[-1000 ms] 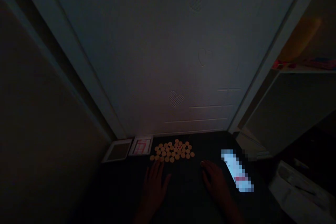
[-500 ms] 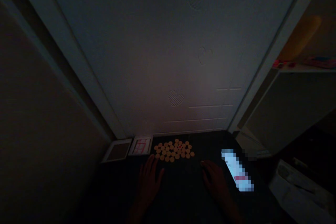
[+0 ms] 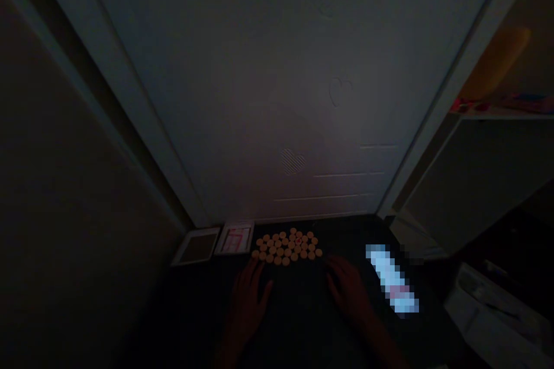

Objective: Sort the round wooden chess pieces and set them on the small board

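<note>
A group of round, pale discs [image 3: 280, 252] is spread on the dark tabletop [image 3: 298, 311], near the foot of the light panel [image 3: 242, 98]; in the group, one disc is marked with red. By the left hand [image 3: 250, 294] the lower left edge of the group is reached: the fingertips are placed just at the nearest discs, but whether these are touched cannot be told. Its fingers are stretched forward and the thumb is held well apart from them, so a wide gap is left. The right hand [image 3: 348, 285] is placed beside the right end of the group, and the outermost disc is found just ahead of its fingertips, to the left. Its fingers are slightly bent; in the dimness it cannot be told if something is held under them. To the right of this hand, a bright, pixelated object [image 3: 392, 279] is seen lying.
</note>
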`<action>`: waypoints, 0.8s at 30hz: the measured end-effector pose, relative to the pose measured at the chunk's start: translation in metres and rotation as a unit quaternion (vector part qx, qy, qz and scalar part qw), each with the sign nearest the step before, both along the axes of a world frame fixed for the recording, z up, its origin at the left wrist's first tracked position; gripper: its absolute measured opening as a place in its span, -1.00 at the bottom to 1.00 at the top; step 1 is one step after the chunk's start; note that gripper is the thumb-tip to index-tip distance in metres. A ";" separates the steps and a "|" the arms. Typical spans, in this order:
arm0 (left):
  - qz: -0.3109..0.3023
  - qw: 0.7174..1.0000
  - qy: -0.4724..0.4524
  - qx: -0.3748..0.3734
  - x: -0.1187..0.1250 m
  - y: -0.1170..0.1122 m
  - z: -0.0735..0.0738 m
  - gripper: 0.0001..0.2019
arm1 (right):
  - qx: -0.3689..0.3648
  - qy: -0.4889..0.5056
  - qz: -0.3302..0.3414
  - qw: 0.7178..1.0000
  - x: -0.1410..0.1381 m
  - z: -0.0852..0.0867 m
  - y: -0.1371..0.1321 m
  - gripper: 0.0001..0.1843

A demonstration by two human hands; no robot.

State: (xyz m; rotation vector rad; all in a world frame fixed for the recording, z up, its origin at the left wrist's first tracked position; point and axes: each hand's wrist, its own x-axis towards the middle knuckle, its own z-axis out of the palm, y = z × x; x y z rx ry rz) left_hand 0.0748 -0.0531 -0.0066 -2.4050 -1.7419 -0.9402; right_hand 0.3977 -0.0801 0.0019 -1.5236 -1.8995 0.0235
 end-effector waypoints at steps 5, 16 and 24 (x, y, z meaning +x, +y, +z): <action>0.005 1.000 0.010 -0.017 -0.001 -0.001 -0.003 -0.56 | -0.031 -0.015 0.019 0.999 -0.015 0.011 0.026 -0.57; 0.021 1.000 -0.015 -0.015 0.000 0.000 -0.007 -0.57 | -0.111 -0.019 0.036 0.993 -0.014 0.021 0.071 -0.65; 0.031 0.999 -0.026 -0.021 -0.002 0.000 -0.012 -0.55 | -0.150 -0.043 0.062 0.986 -0.008 0.036 0.100 -0.68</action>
